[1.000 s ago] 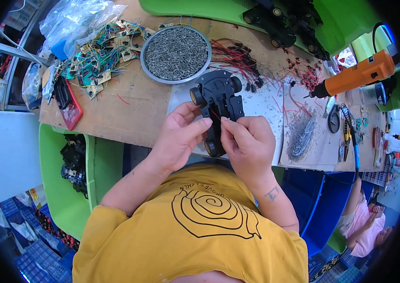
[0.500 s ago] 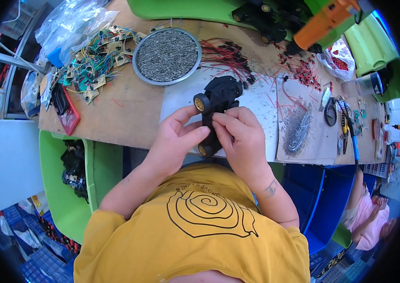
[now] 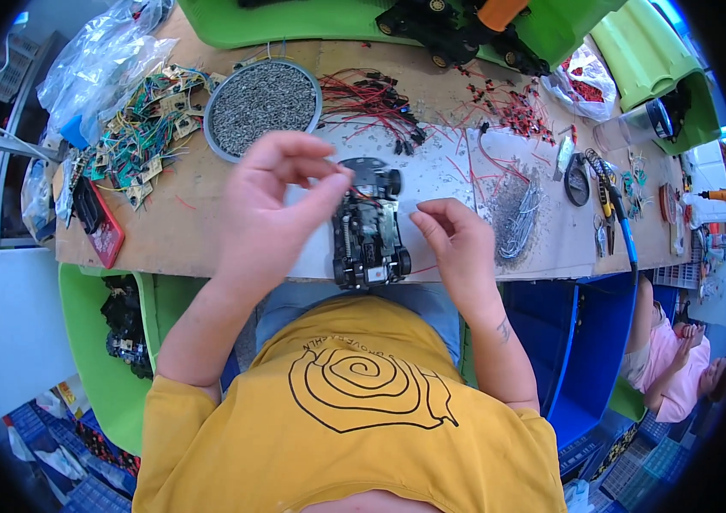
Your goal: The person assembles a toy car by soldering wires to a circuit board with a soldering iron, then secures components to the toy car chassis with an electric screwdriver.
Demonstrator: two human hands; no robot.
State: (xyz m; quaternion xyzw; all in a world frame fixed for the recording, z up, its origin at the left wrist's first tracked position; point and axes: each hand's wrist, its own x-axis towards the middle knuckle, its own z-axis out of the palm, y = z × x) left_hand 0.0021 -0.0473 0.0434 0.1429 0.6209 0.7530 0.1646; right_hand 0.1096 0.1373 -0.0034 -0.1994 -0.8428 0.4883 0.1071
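A black toy car chassis lies on white sheeting at the table's near edge, its inner parts and some red wire facing up. Over its left side hovers my left hand, thumb and fingertips drawn together; whatever they may pinch is too small to make out. My right hand is just right of the chassis, apart from it, thumb and forefinger closed in a pinch whose content does not show. Beyond my left hand stands a round metal dish full of small grey pieces.
Wired circuit boards are heaped at left near a red-cased phone-like object. Red-black leads lie behind the chassis. Silvery wires and a blue-cabled soldering iron lie right. A green bin of black chassis is at the back.
The chassis was in both hands, tilted with its wheels showing; now it rests on the table, released. My left hand has risen, and my right hand has moved aside to the right.
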